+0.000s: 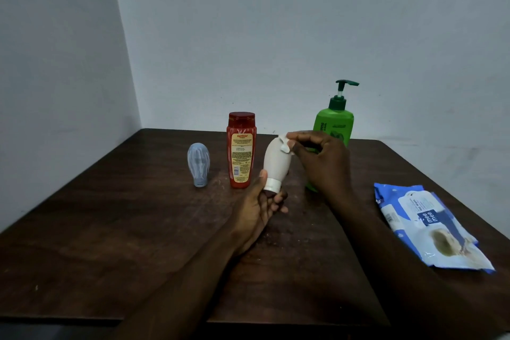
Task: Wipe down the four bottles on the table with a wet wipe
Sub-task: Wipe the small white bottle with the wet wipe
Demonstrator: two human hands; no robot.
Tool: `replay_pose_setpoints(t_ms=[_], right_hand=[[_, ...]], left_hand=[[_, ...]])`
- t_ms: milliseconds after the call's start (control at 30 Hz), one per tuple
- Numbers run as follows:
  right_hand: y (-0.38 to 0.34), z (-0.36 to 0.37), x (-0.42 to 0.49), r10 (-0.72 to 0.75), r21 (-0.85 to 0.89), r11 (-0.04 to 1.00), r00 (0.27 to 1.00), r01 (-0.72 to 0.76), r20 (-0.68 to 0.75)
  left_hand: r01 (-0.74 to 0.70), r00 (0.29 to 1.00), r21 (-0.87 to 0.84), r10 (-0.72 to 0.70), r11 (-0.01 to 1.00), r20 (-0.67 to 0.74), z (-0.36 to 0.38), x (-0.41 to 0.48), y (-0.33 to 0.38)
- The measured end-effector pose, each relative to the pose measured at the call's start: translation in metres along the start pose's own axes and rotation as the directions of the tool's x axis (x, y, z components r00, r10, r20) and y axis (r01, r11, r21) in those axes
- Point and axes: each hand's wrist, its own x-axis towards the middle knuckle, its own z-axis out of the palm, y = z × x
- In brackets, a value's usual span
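Wiping the white bottle [276, 159]
Left hand [256, 210] grips its cap; right hand [320, 163] pinches the wet wipe [285, 145] against it. Other bottles [241, 152]: progress unclear.

dim, soft room light is falling from above; the hands are casting faint shadows, and wide-angle distortion is bending the edges.

head view | forward-down | close over table [110, 229] | corner wall behind
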Motion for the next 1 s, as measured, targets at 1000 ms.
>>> replay_pose_setpoints(t_ms=[1000], right_hand=[[0.005,-0.003,-0.053,-0.195,-0.130,0.972,0.981,0.195,0.009]], left_hand=[[-0.029,0.994,-0.011,0.030,1.000,0.108,-0.012,0.007,-0.007]])
